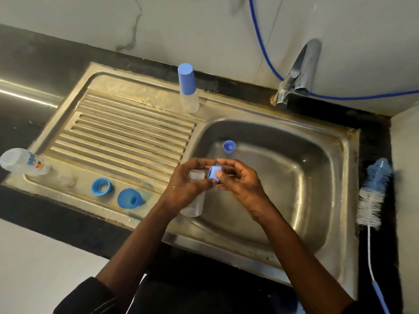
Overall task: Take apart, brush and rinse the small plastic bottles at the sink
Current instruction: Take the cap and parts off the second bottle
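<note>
Over the left edge of the sink basin [317,200], my left hand [186,184] grips a small clear plastic bottle [195,205] by its upper part, its base pointing toward me. My right hand [240,182] pinches a blue screw ring [214,172] right at the bottle's threaded neck. A blue cap [229,146] lies open side up inside the basin. Another small bottle with a tall blue cap [187,87] stands upright at the back rim of the sink.
On the drainboard [127,137] lie a blue ring [101,186], a blue cap [130,198], a clear teat [66,179] and a printed clear bottle [22,162]. A bottle brush [373,193] lies on the right counter. The tap [297,71] stands behind the basin.
</note>
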